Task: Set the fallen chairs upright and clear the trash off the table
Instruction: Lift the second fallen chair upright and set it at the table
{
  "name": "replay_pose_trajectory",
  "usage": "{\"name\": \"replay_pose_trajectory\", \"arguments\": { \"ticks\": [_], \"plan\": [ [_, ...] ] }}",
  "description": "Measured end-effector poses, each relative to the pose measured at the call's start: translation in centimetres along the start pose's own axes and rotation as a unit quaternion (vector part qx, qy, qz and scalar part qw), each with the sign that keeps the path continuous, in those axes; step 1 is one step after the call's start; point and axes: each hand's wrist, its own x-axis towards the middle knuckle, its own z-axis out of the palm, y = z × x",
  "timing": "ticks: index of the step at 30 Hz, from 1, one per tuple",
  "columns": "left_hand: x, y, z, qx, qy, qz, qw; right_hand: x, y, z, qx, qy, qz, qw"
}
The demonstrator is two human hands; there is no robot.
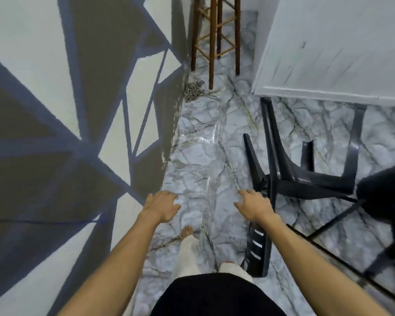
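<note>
A dark plastic chair (pixel 283 174) lies tipped over on the marble floor at the right, its legs pointing away from me and its slatted back (pixel 258 245) near my feet. My right hand (pixel 254 205) hovers just left of the chair's frame, fingers spread and empty. My left hand (pixel 163 206) is stretched out over the floor beside the wall, also spread and empty. A white table (pixel 328 92) shows its corner at the upper right; no trash on it is visible from here.
A painted geometric wall (pixel 78 133) runs along the left. A tall wooden stool (pixel 214 37) stands at the far end, with a pile of chain (pixel 192 92) by its foot. Another dark chair (pixel 385 201) is at the right edge.
</note>
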Motion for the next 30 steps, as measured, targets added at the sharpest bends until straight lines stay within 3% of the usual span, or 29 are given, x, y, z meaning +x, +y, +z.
{"name": "replay_pose_trajectory", "arguments": {
  "ticks": [6,12,22,30],
  "plan": [
    [8.2,0.0,-7.5,0.107,-0.023,0.131,0.985,0.8,0.1,-1.1,0.114,0.054,0.119,0.985],
    [13.6,5.8,-12.9,0.22,-0.035,0.233,0.946,-0.2,2.7,-0.4,0.234,0.106,0.227,0.94],
    [16.7,21.5,-14.3,0.351,-0.033,0.394,0.849,-3.9,6.7,5.5,0.412,0.151,0.363,0.822],
    [15.8,30.6,-10.7,0.469,-0.057,0.484,0.736,-6.4,6.1,11.3,0.535,0.184,0.429,0.705]
  ]
}}
